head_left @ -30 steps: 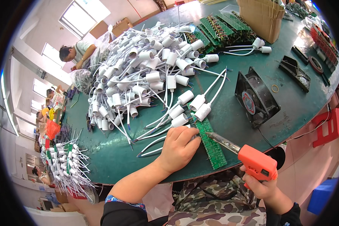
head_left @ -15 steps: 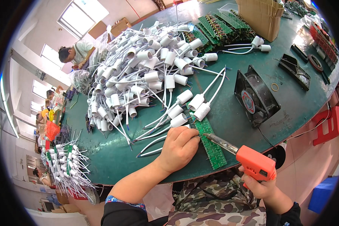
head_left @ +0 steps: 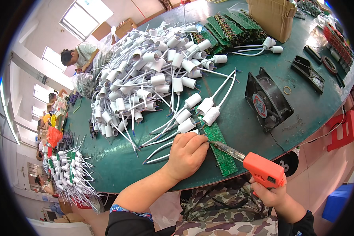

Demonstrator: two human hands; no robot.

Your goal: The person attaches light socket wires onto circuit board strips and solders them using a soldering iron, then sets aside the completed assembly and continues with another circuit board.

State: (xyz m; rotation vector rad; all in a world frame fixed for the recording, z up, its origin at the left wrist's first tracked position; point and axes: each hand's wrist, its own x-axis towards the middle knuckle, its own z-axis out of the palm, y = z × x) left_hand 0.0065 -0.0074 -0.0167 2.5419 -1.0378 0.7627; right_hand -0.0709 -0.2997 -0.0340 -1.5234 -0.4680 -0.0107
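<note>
My right hand point(head_left: 269, 192) grips the red-orange handle of a soldering gun point(head_left: 263, 169). Its metal tip touches or hovers just over a long green circuit board point(head_left: 224, 159), close to my left fingertips. My left hand point(head_left: 188, 153) is closed at the board's left edge, around a white lamp holder point(head_left: 195, 131) that it mostly covers; the fingertips' exact grip is hidden. White lamp holders with cables point(head_left: 186, 125) lie beside that hand, their cables running left. Two more lamp holders point(head_left: 211, 116) rest at the board's far end, cables pointing away.
A large heap of white lamp holders point(head_left: 145, 70) fills the table's far left. Behind stand stacked green boards point(head_left: 228, 29) and a cardboard box point(head_left: 273, 17). On the right are a black fan point(head_left: 267, 100) and a black tray point(head_left: 307, 74). A person point(head_left: 80, 55) works beyond the heap.
The soldering gun and my right hand have shifted slightly left, bringing the tip nearer my left fingertips. My left hand has barely moved.
</note>
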